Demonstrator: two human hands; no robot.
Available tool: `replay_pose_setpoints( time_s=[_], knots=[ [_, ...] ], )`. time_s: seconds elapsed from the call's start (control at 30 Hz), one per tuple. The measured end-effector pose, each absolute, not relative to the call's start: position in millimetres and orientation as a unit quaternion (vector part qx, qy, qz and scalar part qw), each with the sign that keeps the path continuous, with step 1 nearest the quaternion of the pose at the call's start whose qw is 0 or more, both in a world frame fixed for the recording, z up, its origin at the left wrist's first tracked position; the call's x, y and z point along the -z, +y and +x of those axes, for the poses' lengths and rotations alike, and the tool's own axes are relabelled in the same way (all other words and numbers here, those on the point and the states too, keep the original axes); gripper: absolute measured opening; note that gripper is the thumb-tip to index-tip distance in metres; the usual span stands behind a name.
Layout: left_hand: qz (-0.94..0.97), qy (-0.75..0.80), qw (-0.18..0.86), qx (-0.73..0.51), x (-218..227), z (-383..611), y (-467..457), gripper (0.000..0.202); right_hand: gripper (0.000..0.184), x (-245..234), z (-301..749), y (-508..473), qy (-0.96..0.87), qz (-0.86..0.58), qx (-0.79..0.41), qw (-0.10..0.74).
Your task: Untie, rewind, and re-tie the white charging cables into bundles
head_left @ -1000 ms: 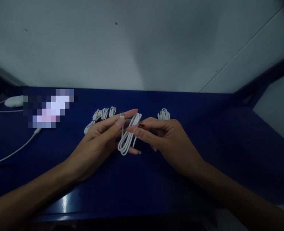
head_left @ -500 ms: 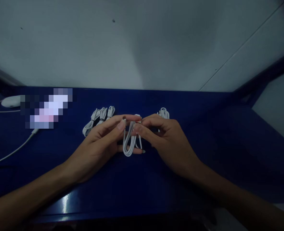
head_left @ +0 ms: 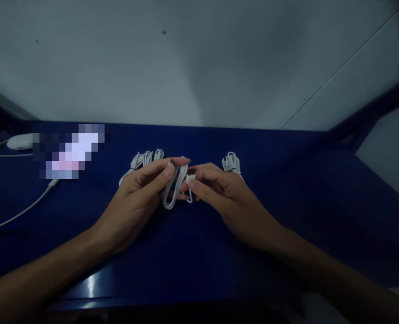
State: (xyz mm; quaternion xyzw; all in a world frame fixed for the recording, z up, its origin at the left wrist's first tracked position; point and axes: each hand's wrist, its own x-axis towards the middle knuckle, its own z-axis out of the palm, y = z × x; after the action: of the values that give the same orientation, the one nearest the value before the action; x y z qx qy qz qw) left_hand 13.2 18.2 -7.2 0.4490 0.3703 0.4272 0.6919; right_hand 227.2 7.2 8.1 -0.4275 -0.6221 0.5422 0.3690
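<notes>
Since the earlier frame, the coiled white cable [head_left: 170, 193] has shifted slightly left and farther. It is held up between 2 hands over the bench [head_left: 199, 265]. Fingers of the left hand [head_left: 132, 195] pinch 1 end and steady the loops; those of the right hand [head_left: 235, 200] grip a white plug [head_left: 190, 178]. Behind the left hand lie 3 white cable bundles [head_left: 136, 161]; 1 tied bundle [head_left: 232, 162] sits beyond the right hand. Far left is a white oval device [head_left: 20, 141].
</notes>
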Motion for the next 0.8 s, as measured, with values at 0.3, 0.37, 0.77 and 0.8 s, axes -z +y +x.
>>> replay_pose_setpoints(
  time_s=[0.3, 0.37, 0.77, 0.8],
  knots=[
    [0.446, 0.375, 0.692, -0.426, 3.7, 14.7, 13.8, 0.028, 0.020, -6.6, 225.3, 6.7, -0.543, -0.413, -0.629, 0.373],
    [0.445, 0.378, 0.692, -0.424, 5.1, 13.8, 14.5, 0.027, 0.021, -4.2, 224.5, 6.1, -0.532, -0.406, -0.643, 0.372],
    [0.493, 0.442, 0.636, -0.395, 1.1, 11.7, 19.2, 0.036, 0.023, -2.5, 219.1, -1.2, -0.495, -0.424, -0.631, 0.420],
    [0.504, 0.451, 0.621, -0.397, 1.4, 11.0, 19.4, 0.036, 0.024, -2.6, 219.7, -0.7, -0.499, -0.429, -0.622, 0.424]
  ],
)
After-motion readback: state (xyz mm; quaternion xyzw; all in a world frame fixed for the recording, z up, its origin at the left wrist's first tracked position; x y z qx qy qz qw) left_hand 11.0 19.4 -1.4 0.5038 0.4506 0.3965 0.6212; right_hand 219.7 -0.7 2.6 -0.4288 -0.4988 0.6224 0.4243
